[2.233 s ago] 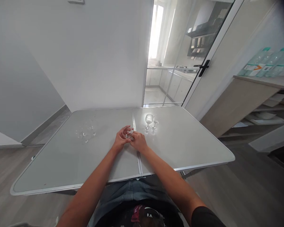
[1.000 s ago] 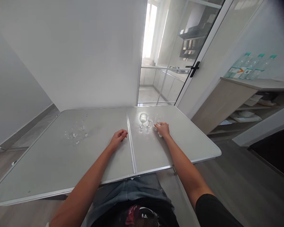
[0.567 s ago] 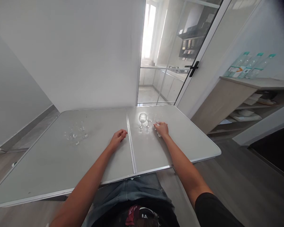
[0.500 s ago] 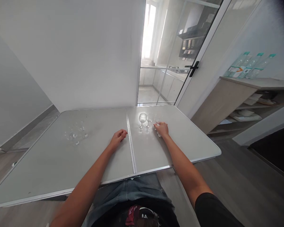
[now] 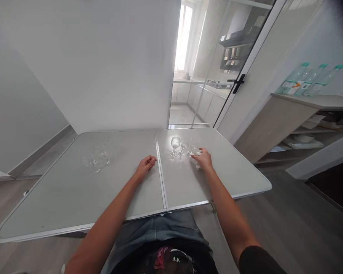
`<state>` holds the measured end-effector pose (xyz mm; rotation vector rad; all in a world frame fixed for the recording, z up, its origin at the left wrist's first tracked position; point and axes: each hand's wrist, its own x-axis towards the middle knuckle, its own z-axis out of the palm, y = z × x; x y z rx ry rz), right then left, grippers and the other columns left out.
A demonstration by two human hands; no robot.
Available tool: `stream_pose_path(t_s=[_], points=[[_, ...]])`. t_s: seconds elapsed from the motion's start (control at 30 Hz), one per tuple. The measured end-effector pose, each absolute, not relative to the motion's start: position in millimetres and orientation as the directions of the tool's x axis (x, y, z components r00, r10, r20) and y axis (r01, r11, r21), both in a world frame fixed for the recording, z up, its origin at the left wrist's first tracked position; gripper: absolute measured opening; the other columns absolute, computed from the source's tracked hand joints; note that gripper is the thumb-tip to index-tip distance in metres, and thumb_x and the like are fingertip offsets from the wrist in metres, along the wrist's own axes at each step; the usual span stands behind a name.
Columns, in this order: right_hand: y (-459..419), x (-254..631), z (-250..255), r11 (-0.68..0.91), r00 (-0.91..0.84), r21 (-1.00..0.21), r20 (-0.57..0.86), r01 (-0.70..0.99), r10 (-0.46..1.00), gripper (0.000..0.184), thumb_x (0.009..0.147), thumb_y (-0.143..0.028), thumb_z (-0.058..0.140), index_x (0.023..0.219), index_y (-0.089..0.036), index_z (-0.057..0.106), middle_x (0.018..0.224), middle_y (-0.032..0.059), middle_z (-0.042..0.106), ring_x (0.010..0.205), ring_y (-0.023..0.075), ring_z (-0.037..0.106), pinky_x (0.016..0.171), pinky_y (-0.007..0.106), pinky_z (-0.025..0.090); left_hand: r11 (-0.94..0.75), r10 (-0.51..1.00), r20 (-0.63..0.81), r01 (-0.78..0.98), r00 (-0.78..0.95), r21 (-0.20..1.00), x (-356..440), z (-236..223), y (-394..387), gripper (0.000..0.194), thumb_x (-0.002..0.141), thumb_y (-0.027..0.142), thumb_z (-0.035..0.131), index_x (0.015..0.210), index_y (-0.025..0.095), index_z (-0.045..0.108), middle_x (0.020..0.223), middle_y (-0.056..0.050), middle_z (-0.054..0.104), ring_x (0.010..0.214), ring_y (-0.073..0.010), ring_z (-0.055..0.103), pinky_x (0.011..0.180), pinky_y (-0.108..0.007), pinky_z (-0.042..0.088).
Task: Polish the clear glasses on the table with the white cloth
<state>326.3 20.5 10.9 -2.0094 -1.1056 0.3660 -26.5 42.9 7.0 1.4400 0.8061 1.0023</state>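
Three clear stemmed glasses stand upright in a row on the right half of the table: the left glass [image 5: 175,142], the middle glass [image 5: 184,144] and the right glass [image 5: 192,144]. My right hand [image 5: 204,158] is just right of the right glass, thumb and forefinger apart near its foot. Whether a fingertip still touches it, I cannot tell. Loosely curled and holding nothing, my left hand [image 5: 145,167] rests on the table left of the centre seam. More clear glasses [image 5: 95,161] sit in a group on the left half, faint, some seemingly lying over.
A pale folding table [image 5: 117,194] with a metal rim spans the view before me. Behind it are a white wall and a glass door [image 5: 200,68] with a black handle. Plastic bottles [image 5: 305,82] stand on a wooden shelf unit [image 5: 277,118] at the right.
My right hand has drawn slightly right from the right glass, its fingers spreading apart. My left hand stays in its place. The whole view has shifted a little.
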Motion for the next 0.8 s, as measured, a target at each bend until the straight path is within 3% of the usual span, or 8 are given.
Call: stream_pose_path(t_s=[0.07, 0.13, 0.2, 0.27, 0.4, 0.53, 0.63, 0.8], points=[[-0.9, 320.4, 14.2, -0.258, 0.681, -0.854, 0.144, 0.452, 0.718, 0.057, 0.063, -0.033, 0.075, 0.118, -0.019, 0.063, 0.102, 0.008, 0.071, 0.088, 0.022, 0.066, 0.076, 0.03, 0.051, -0.118, 0.909, 0.129, -0.054, 0.397, 0.992, -26.7, 7.4, 42.6, 0.038, 0.086, 0.057, 0.063, 0.093, 0.019, 0.066, 0.073, 0.0, 0.056, 0.059, -0.0109, 0.044, 0.054, -0.024, 0.032], [-20.1, 304.1, 20.3, -0.056, 0.648, -0.976, 0.097, 0.212, 0.756, 0.054, 0.07, -0.037, 0.07, 0.121, -0.023, 0.059, 0.105, 0.006, 0.069, 0.085, 0.0207, 0.065, 0.073, 0.031, 0.051, -0.105, 0.9, 0.117, -0.053, 0.42, 0.993, -26.5, 8.8, 41.5, 0.04, 0.085, 0.057, 0.065, 0.095, 0.018, 0.066, 0.075, -0.001, 0.06, 0.06, -0.0107, 0.048, 0.056, -0.024, 0.036], [-31.5, 278.1, 29.6, 0.095, 0.453, -0.991, 0.043, -0.093, 0.891, 0.052, 0.075, -0.04, 0.069, 0.123, -0.025, 0.057, 0.111, 0.0058, 0.067, 0.088, 0.0212, 0.064, 0.073, 0.032, 0.052, -0.074, 0.873, 0.105, -0.082, 0.476, 0.994, -26.0, 10.5, 39.5, 0.042, 0.085, 0.057, 0.066, 0.099, 0.017, 0.066, 0.081, -0.004, 0.066, 0.062, -0.0113, 0.053, 0.059, -0.025, 0.041], [-32.2, 247.1, 40.3, 0.106, 0.22, -0.952, 0.042, -0.289, 0.974, 0.048, 0.079, -0.044, 0.067, 0.123, -0.025, 0.06, 0.117, 0.0068, 0.065, 0.093, 0.0224, 0.063, 0.076, 0.033, 0.053, -0.029, 0.829, 0.096, -0.128, 0.551, 0.991, -25.3, 11.8, 36.9, 0.046, 0.085, 0.058, 0.066, 0.106, 0.017, 0.066, 0.093, -0.009, 0.071, 0.068, -0.0137, 0.059, 0.063, -0.027, 0.047], [-10.0, 193.1, 54.7, 0.105, 0.013, -0.942, 0.106, -0.319, 0.994, 0.042, 0.085, -0.049, 0.064, 0.12, -0.026, 0.067, 0.124, 0.0062, 0.06, 0.091, 0.0197, 0.059, 0.072, 0.029, 0.051, 0.025, 0.751, 0.107, -0.189, 0.651, 0.982, -24.2, 11.3, 32.7, 0.062, 0.082, 0.062, 0.068, 0.122, 0.016, 0.063, 0.109, -0.016, 0.07, 0.089, -0.0223, 0.067, 0.074, -0.033, 0.052], [14.5, 167.1, 50.6, 0.047, -0.181, -0.939, 0.115, -0.339, 0.977, 0.047, 0.088, -0.053, 0.062, 0.13, -0.031, 0.064, 0.121, 0.0036, 0.059, 0.086, 0.0161, 0.058, 0.073, 0.027, 0.05, -0.014, 0.818, 0.152, -0.246, 0.555, 0.969, -24.5, 11.2, 33.2, 0.05, 0.081, 0.058, 0.071, 0.11, 0.016, 0.067, 0.095, -0.008, 0.069, 0.086, -0.0187, 0.065, 0.076, -0.029, 0.05], [21.5, 160.8, 41.2, 0.012, -0.229, -0.933, 0.101, -0.36, 0.968, 0.052, 0.087, -0.054, 0.063, 0.135, -0.032, 0.061, 0.12, 0.0036, 0.061, 0.09, 0.0175, 0.06, 0.075, 0.028, 0.052, -0.02, 0.863, 0.183, -0.33, 0.47, 0.944, -24.3, 12.9, 34.1, 0.043, 0.082, 0.053, 0.072, 0.109, 0.02, 0.064, 0.097, -0.006, 0.068, 0.084, -0.0164, 0.064, 0.075, -0.027, 0.05], [18.7, 156.3, 30.6, 0.029, -0.227, -0.947, 0.106, -0.32, 0.968, 0.056, 0.086, -0.056, 0.065, 0.138, -0.035, 0.057, 0.13, 0.0034, 0.059, 0.103, 0.021, 0.06, 0.083, 0.032, 0.052, -0.094, 0.829, 0.25, -0.316, 0.5, 0.944, -20.9, 13.8, 33.9, 0.066, 0.07, 0.04, 0.086, 0.128, 0.022, 0.059, 0.109, -0.009, 0.067, 0.092, -0.019, 0.063, 0.078, -0.027, 0.048]])
